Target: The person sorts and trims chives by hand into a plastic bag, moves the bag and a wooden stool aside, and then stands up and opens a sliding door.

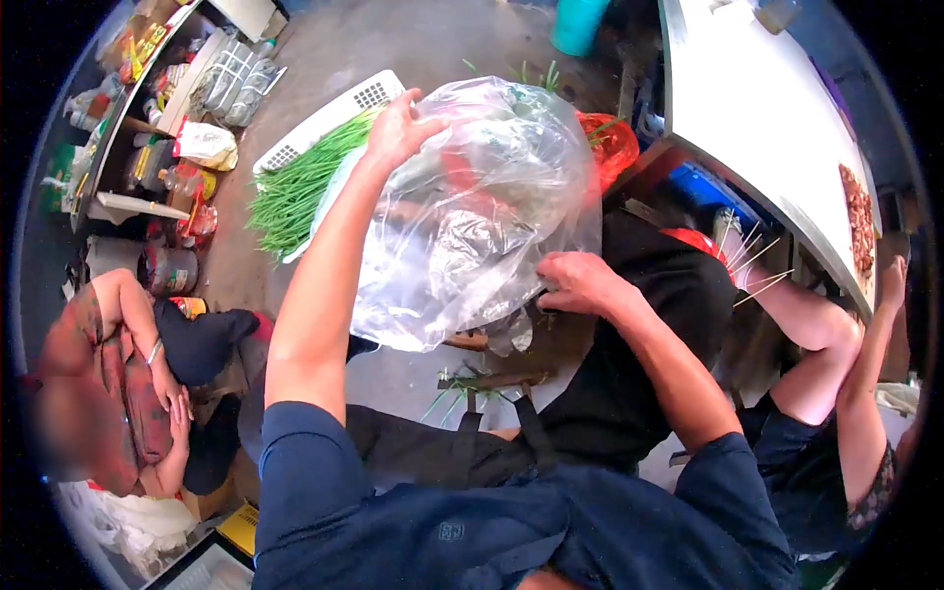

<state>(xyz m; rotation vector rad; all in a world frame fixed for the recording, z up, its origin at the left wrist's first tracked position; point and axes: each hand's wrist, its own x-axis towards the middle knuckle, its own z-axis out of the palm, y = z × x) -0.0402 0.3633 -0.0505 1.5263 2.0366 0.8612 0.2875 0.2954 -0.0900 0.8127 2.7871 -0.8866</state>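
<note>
A large clear plastic bag (482,231) is spread out in front of me, puffed up and wrinkled. My left hand (398,136) is at its upper left edge, with thumb and forefinger apart and touching the film. At the lower right edge, the fingers of my right hand (582,282) are curled and closed on the bag. Long green stalks, like chives or garlic shoots (300,187), lie in a white perforated basket (369,95) beside my left forearm. Part of the basket is hidden behind the bag.
A seated person (128,383) is at the left, near shelves (147,202) of packages. Another person's bare leg (796,320) is at the right, by a white table (757,88) bearing skewered meat (857,221). A red bag (612,147) and a teal bucket (578,25) stand farther back.
</note>
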